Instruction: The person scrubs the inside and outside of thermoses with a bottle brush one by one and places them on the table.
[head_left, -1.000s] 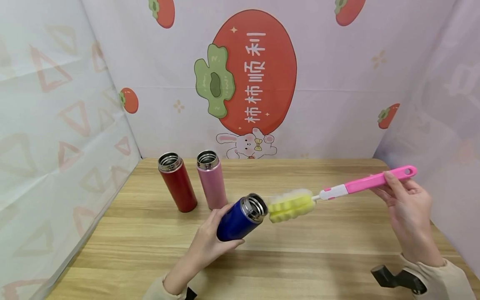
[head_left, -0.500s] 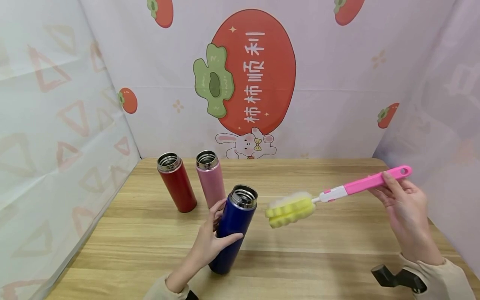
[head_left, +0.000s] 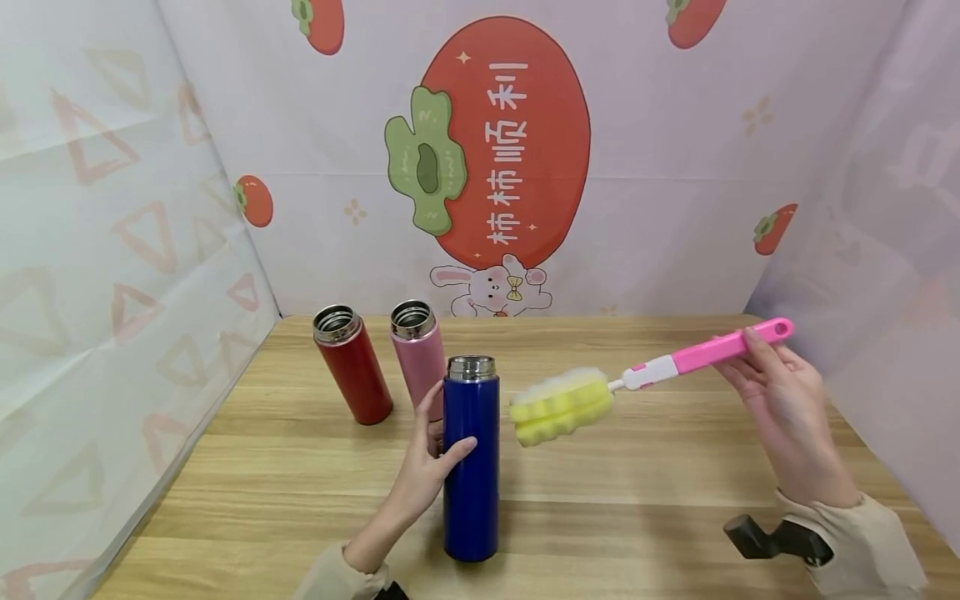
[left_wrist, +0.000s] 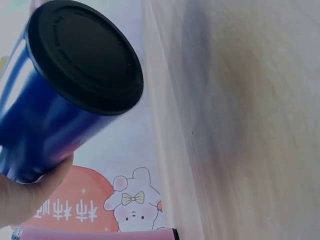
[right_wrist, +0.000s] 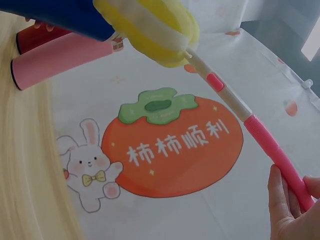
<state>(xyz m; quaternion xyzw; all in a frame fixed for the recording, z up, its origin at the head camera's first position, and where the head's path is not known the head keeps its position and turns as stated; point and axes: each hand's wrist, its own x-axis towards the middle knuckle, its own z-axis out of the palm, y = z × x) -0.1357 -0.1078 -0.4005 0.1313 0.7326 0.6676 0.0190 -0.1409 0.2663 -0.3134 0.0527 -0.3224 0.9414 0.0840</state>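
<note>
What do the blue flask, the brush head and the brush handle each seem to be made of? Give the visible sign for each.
Blue flask: probably metal with a glossy blue coat; its bare rim shines silver, and its base looks like matt black plastic.
Brush head: soft yellow sponge, going by the lumpy, porous look.
Brush handle: likely hard plastic, smooth pink and white, with ribbing where the right hand holds it.

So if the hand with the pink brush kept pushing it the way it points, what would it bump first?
Probably the blue bottle: the right hand aims the brush, sponge first, at its upper part, though depth is hard to judge.
</note>
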